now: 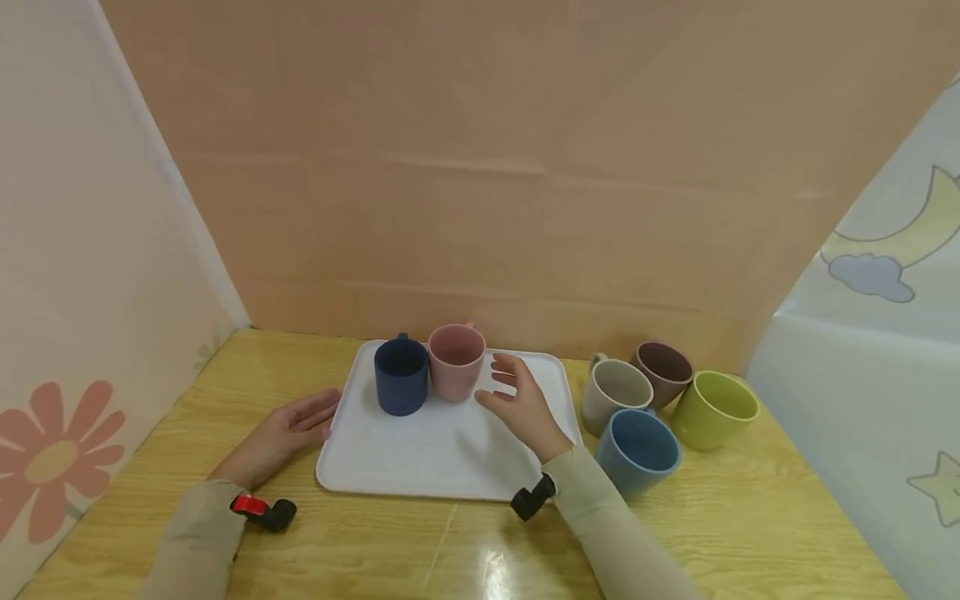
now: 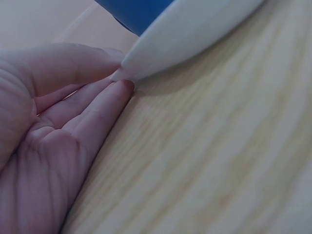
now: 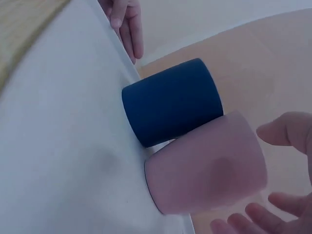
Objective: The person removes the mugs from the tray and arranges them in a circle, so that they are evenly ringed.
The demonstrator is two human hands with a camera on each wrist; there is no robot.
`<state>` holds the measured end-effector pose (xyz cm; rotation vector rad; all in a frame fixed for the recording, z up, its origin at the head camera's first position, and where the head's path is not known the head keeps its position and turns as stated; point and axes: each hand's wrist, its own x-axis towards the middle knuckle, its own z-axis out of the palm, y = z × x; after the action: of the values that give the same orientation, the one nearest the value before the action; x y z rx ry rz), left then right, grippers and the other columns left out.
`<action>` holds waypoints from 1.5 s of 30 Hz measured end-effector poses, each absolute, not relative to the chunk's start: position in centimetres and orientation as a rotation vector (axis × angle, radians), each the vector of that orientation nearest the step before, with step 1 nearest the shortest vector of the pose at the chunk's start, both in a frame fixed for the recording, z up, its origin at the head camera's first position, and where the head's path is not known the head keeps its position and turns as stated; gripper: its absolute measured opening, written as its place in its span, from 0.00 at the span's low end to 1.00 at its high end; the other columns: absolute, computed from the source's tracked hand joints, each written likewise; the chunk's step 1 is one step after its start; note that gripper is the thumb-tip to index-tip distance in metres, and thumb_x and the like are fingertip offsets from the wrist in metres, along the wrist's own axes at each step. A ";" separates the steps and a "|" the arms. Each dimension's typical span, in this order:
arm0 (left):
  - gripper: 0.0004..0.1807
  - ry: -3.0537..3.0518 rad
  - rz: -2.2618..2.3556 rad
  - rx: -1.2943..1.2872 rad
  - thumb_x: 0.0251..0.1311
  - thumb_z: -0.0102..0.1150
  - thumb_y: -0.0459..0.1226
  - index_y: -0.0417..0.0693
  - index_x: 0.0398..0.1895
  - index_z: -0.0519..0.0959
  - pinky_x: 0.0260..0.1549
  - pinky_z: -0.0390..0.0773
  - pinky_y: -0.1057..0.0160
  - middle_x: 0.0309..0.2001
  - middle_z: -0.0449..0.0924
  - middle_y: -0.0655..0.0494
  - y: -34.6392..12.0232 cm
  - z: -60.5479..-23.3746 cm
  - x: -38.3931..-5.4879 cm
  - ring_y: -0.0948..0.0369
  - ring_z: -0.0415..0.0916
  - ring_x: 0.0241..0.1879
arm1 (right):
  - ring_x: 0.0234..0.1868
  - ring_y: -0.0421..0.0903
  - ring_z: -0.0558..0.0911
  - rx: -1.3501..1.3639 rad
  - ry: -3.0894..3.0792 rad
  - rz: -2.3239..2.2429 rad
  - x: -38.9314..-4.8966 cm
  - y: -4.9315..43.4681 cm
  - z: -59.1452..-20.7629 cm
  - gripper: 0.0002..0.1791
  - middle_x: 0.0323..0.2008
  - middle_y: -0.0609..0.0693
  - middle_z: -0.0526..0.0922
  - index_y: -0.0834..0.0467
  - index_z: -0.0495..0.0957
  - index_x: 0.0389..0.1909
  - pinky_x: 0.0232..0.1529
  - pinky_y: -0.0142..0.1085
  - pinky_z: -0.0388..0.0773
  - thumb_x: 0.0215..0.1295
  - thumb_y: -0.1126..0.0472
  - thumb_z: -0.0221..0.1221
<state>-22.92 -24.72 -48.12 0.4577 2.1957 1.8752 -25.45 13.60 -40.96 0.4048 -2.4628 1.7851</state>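
A navy blue mug point(image 1: 401, 379) and a pink mug point(image 1: 455, 367) stand upright side by side on the back left part of a white tray point(image 1: 420, 467). My right hand point(image 1: 521, 408) is spread just right of the pink mug, holding nothing. The right wrist view shows its thumb point(image 3: 282, 129) and fingers apart around the side of the pink mug point(image 3: 209, 168), near its rim. At the tray's left edge rests my left hand point(image 1: 288, 429), its fingers extended. Up close, the thumb and fingertips point(image 2: 124, 87) touch the tray's rim point(image 2: 180, 41).
Right of the tray, several mugs stand close together on the wooden table point(image 1: 390, 542): a light grey mug point(image 1: 611, 396), a dark mauve mug point(image 1: 663, 371), a yellow-green mug point(image 1: 708, 412) and a light blue mug point(image 1: 633, 454). Paper-like walls enclose the back and both sides.
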 end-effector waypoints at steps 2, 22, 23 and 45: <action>0.37 2.195 1.879 0.453 0.73 0.57 0.37 0.35 0.79 0.54 0.57 0.69 0.77 0.77 0.55 0.39 -24.7 -48.3 -22.7 0.66 0.64 0.69 | 0.69 0.64 0.68 0.364 -2.498 1.785 -26.3 12.8 -41.3 0.41 0.67 0.65 0.68 0.64 0.60 0.73 0.66 0.57 0.70 0.61 0.66 0.67; 0.36 2.192 1.907 0.524 0.73 0.57 0.34 0.32 0.78 0.54 0.57 0.70 0.76 0.77 0.54 0.35 -25.1 -48.5 -23.4 0.69 0.66 0.68 | 0.65 0.59 0.73 0.274 -2.496 1.750 -30.7 10.0 -42.9 0.50 0.65 0.56 0.74 0.56 0.64 0.73 0.63 0.50 0.75 0.48 0.60 0.79; 0.36 2.176 1.916 0.522 0.73 0.56 0.34 0.31 0.78 0.54 0.57 0.71 0.76 0.77 0.54 0.34 -25.1 -48.5 -23.4 0.71 0.66 0.67 | 0.65 0.59 0.73 0.265 -2.494 1.749 -30.7 10.0 -42.9 0.50 0.65 0.56 0.74 0.55 0.65 0.72 0.62 0.50 0.75 0.47 0.60 0.79; 0.37 2.162 1.913 0.463 0.73 0.57 0.34 0.32 0.78 0.52 0.57 0.71 0.75 0.77 0.54 0.35 -24.5 -48.4 -23.3 0.71 0.65 0.67 | 0.62 0.55 0.76 0.074 -2.326 1.971 -27.7 12.5 -44.2 0.46 0.63 0.53 0.76 0.54 0.68 0.69 0.63 0.47 0.74 0.48 0.63 0.79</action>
<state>-23.25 -24.53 -48.43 0.4631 2.1624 1.9131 -27.66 12.53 -44.16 0.0741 -2.3258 1.9712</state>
